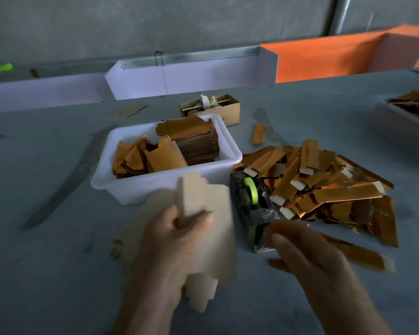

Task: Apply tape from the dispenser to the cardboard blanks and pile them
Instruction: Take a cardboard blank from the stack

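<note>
— Cardboard blank (205, 213): where does it sit against the fingers?

— It stands nearly upright in the left hand (177, 240). The thumb lies across its pale front, and the other fingers (198, 220) curl round its edge, so the blank is pinched between them. Its notched top rises above the hand and its lower tabs hang below the wrist. It is blurred, so I cannot tell whether it is one blank or two.

— And the right hand (307, 252)?

— It hovers just in front of the near end of the tape dispenser (253, 211). Its fingers are loosely spread and slightly bent. Whether they hold a bit of tape I cannot tell; that spot is smeared.

— What lies around?

— The dispenser, with its green tape roll (251, 189), rests on the grey surface (46, 238) between the white tub (155, 187) and a loose pile of gold blanks (324, 187) on the right. The tub holds a neat stack of gold blanks (196, 139) at the back and looser ones in front. One gold strip (356, 255) lies beside the right hand. Behind the tub is a small cardboard box (228, 112).

— Anything in the way?

— The held blank hides part of the tub's front wall, and the right hand covers the dispenser's near edge.
</note>
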A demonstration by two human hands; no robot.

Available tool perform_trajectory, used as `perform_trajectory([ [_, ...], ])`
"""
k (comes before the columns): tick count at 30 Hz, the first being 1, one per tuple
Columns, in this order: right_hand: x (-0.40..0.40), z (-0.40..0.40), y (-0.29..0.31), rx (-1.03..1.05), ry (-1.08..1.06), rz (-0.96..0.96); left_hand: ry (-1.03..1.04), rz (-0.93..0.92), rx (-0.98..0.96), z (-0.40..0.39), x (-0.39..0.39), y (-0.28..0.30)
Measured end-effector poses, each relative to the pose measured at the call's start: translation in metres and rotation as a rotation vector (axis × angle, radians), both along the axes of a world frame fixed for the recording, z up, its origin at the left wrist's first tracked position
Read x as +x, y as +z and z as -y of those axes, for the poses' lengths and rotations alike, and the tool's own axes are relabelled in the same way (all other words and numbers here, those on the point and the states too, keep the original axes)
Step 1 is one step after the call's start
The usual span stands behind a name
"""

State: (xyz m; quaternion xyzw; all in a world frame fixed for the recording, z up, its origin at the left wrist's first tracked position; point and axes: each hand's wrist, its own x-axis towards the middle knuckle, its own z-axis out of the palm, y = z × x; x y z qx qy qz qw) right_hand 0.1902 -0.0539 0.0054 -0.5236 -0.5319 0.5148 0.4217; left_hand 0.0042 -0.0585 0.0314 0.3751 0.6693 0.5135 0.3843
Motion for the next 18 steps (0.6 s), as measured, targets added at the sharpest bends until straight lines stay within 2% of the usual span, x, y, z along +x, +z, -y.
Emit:
perform_trajectory([
  [1, -0.003, 0.001, 0.000, -0.067, 0.064, -0.091, -0.082, 0.121, -0.011, 0.002, 0.006, 0.001],
  [2, -0.006, 0.002, 0.001, -0.112, 0.115, -0.156, -0.155, 0.165, -0.020, 0.003, 0.012, 0.000],
  [4, -0.010, 0.003, 0.002, -0.157, 0.164, -0.211, -0.215, 0.133, -0.018, 0.005, 0.022, -0.003],
  [9, -0.010, 0.000, 0.000, -0.197, 0.000, -0.283, -0.194, 0.146, -0.014, 0.004, 0.032, -0.011],
  [12, -0.010, 0.002, 0.002, -0.194, -0.006, -0.314, -0.205, 0.150, -0.018, 0.005, 0.034, -0.012],
  [15, -0.010, 0.004, 0.003, -0.123, -0.013, -0.233, -0.174, 0.142, -0.006, 0.004, 0.035, -0.016],
  [18, -0.010, 0.005, -0.001, 0.026, -0.095, 0.079, -0.144, 0.063, 0.013, 0.003, 0.040, -0.017],
])
